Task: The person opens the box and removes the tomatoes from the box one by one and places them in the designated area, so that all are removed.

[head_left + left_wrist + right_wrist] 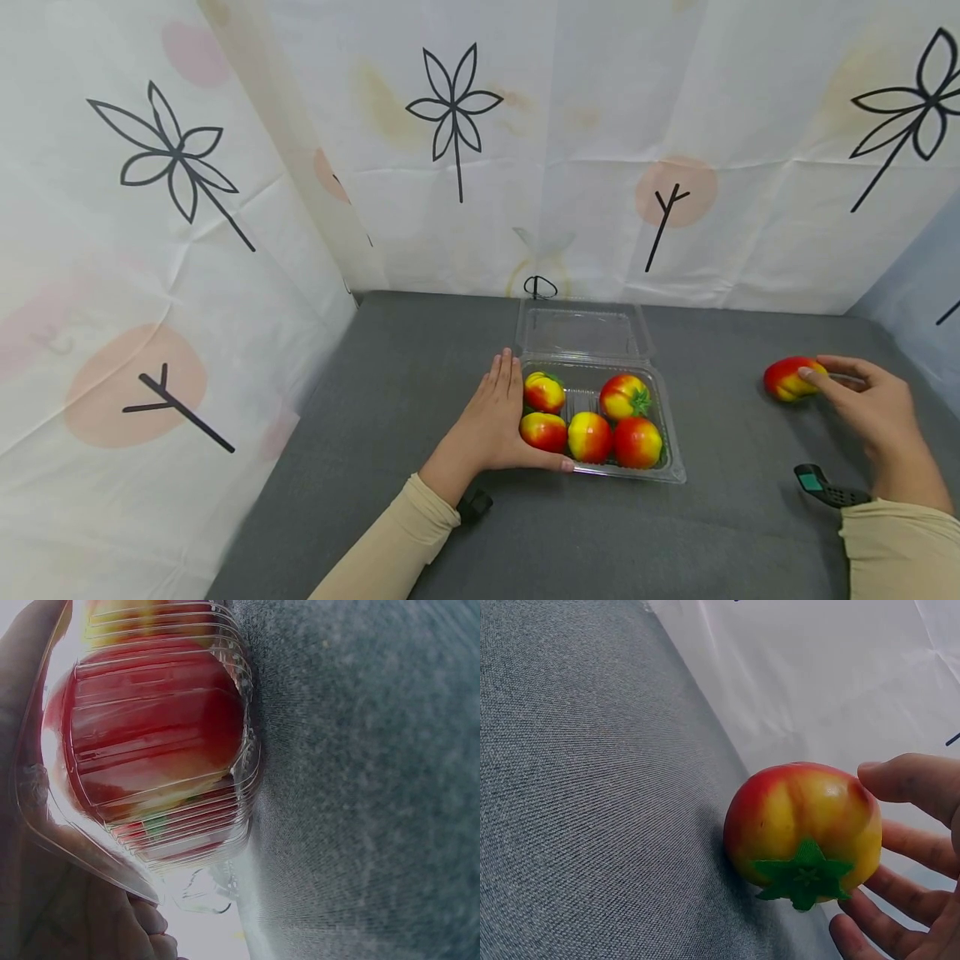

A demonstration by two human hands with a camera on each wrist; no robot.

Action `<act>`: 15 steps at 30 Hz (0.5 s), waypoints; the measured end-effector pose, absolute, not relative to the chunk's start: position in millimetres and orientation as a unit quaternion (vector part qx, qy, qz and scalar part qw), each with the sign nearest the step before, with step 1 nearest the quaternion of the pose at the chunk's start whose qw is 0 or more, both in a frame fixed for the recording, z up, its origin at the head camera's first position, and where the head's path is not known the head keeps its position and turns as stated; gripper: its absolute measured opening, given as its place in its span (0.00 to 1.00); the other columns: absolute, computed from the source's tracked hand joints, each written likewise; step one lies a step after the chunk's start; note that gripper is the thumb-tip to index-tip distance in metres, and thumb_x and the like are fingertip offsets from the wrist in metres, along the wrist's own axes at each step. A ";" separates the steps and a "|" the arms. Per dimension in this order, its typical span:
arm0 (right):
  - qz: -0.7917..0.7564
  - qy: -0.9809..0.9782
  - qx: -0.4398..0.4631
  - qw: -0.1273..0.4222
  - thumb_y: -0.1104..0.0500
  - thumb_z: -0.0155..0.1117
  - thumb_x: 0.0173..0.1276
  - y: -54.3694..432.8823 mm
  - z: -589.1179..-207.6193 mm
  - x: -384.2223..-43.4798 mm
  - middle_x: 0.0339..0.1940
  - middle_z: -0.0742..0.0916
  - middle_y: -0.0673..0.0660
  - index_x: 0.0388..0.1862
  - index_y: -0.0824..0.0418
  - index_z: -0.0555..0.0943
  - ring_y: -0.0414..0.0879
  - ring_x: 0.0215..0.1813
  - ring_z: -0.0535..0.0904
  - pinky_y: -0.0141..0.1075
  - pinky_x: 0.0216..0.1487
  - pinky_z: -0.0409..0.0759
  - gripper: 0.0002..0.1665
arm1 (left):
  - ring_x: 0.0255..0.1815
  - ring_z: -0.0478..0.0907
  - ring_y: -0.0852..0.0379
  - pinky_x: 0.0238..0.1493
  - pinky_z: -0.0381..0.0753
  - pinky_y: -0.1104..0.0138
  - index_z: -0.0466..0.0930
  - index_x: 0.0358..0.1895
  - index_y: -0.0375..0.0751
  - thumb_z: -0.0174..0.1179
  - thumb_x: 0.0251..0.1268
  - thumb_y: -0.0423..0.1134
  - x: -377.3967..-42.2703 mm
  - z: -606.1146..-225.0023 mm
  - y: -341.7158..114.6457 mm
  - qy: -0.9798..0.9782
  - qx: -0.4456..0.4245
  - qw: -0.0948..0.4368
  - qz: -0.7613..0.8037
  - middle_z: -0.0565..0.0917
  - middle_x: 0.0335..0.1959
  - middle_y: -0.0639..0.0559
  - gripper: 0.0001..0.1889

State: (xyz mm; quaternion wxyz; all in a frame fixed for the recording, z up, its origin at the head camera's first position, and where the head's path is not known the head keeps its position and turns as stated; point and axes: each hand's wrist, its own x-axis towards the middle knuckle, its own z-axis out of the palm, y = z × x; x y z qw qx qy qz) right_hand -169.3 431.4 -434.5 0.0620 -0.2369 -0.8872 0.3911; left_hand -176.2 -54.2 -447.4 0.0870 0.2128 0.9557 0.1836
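Observation:
At the right of the head view, my right hand (873, 404) holds a red-and-yellow tomato (793, 379) between thumb and fingers. Its green star-shaped calyx (806, 874) faces the right wrist camera; I cannot tell whether the tomato still touches the cloth. My left hand (491, 421) rests against a clear plastic clamshell box (671, 442), fingers straight along its left side and thumb along the front edge. Inside lie several similar tomatoes (590, 437), one (157, 727) pressed close to the wall in the left wrist view. The box's lid (585, 329) is folded back behind it.
Grey cloth (720, 533) covers the table. White printed sheets (555, 167) hang behind it and at the sides. A dark strapped device (828, 487) sits by my right wrist, and another dark piece (475, 506) by my left wrist.

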 end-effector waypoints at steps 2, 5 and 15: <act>0.392 -0.886 -0.239 0.065 0.42 0.55 0.83 431.1 -434.4 -169.3 0.80 0.65 0.80 0.80 0.74 0.63 0.78 0.75 0.63 0.74 0.70 0.67 0.43 | 0.91 0.29 0.44 0.88 0.45 0.49 0.34 0.88 0.39 0.61 0.41 0.89 -176.0 -447.1 -54.1 0.956 0.213 0.087 0.182 0.33 0.90 0.44 0.80; 0.393 -0.885 -0.240 0.070 0.43 0.56 0.83 430.7 -434.4 -169.9 0.81 0.64 0.80 0.81 0.73 0.63 0.78 0.77 0.62 0.74 0.72 0.66 0.43 | 0.91 0.29 0.44 0.88 0.45 0.50 0.34 0.88 0.39 0.61 0.41 0.89 -175.6 -446.2 -54.0 0.956 0.212 0.088 0.181 0.33 0.90 0.44 0.80; 0.403 -0.879 -0.244 0.074 0.45 0.57 0.83 431.6 -436.3 -171.0 0.83 0.61 0.79 0.81 0.73 0.61 0.79 0.80 0.58 0.74 0.75 0.62 0.43 | 0.91 0.28 0.44 0.89 0.45 0.50 0.34 0.88 0.39 0.62 0.42 0.88 -174.6 -443.0 -53.9 0.957 0.211 0.093 0.178 0.33 0.90 0.43 0.80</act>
